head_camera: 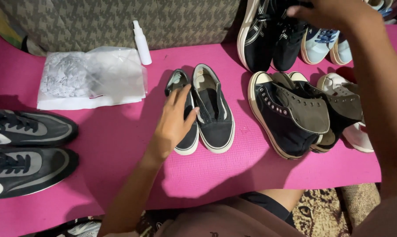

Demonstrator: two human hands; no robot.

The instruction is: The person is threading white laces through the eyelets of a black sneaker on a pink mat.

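While the left hand (175,120) lies flat and open on the left slip-on (184,115) of a small black pair, fingers spread over its upper and gripping nothing, the right hand (334,13) reaches to the top edge of the view and closes on a black sneaker (260,39) with white stripes, held tilted on its side. How firmly the fingers hold there is hard to tell, since the fingertips are lost against the dark fabric and the frame cuts the shoe's top. The right slip-on (214,112) sits just beside its mate, touching it, both toes pointing toward the wearer, near the middle of a pink mat (119,140). To the right lies a black high-top pair (295,112) with studs and folded grey collars, one shoe largely hidden under the other, and a white shoe (354,131) behind them is mostly covered by the right forearm. Pale blue-and-white shoes (326,44) at the top right are cut off by the frame and the arm. At the left edge, two dark grey runners (27,149) show only their front halves. A clear plastic bag (91,77) of crumpled white stuff, its contents too blurred to name, lies near a white spray bottle (142,43) resting against a patterned cushion (97,19).
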